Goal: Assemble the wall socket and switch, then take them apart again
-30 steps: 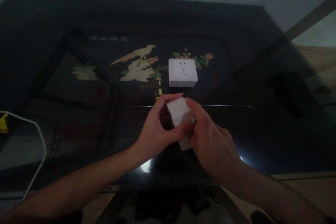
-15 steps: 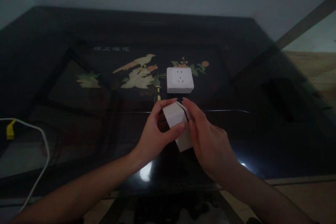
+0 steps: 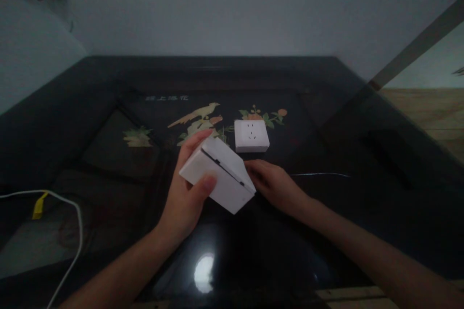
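The left hand (image 3: 186,198) grips 1 white box (image 3: 224,183) over the dark table (image 3: 326,231). Its edge has a gap, so it seems not fully closed. The right hand (image 3: 273,183), beside it, has a hidden grip. 1 socket box (image 3: 253,142) behind looks closed.

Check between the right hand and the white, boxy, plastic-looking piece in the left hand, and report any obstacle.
Nothing visible stands between the right hand and the white, boxy, plastic-looking piece held in the left hand; they are close together, contact unclear. The white, rectangular, plastic-looking socket box sits farther back, not between them.
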Demonstrator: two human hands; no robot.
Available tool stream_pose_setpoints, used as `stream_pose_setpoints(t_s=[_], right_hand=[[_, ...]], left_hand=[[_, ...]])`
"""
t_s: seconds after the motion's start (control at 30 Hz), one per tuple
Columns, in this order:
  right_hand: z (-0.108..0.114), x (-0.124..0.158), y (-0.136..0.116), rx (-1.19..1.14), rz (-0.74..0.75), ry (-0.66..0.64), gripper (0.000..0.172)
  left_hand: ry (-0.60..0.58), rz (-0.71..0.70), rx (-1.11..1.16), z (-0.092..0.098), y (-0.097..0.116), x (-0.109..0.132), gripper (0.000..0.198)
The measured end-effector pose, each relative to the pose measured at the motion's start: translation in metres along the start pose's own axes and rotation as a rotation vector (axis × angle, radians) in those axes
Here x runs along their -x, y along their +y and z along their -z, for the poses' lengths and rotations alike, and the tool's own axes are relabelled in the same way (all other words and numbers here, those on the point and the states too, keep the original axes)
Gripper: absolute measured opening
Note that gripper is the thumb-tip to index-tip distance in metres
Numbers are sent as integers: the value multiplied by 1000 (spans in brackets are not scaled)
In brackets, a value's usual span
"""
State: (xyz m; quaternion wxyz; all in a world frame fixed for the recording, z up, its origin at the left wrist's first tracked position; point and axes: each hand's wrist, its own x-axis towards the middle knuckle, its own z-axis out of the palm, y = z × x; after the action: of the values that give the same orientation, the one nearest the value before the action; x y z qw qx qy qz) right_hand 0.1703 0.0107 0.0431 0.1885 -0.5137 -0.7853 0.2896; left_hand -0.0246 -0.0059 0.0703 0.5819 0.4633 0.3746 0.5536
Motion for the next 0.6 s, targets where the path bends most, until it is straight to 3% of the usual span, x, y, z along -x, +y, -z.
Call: stream_pose_setpoints(t_s=[0.13, 0.3, 0.43, 0.6], right_hand=[[-13, -33, -28, 205, -6, -54, 26], [-23, -49, -44, 284, -66, -37, 25], [-21, -36, -28, 213, -86, -14, 22], [-1, 3, -9, -49, -78, 51, 12]], left_hand=[[123, 26, 76, 5, 9, -11, 69], [134, -51, 84, 7, 4, -16, 69], [123, -57, 76, 9, 0, -16, 66], [125, -66, 19, 10, -2, -16, 64]])
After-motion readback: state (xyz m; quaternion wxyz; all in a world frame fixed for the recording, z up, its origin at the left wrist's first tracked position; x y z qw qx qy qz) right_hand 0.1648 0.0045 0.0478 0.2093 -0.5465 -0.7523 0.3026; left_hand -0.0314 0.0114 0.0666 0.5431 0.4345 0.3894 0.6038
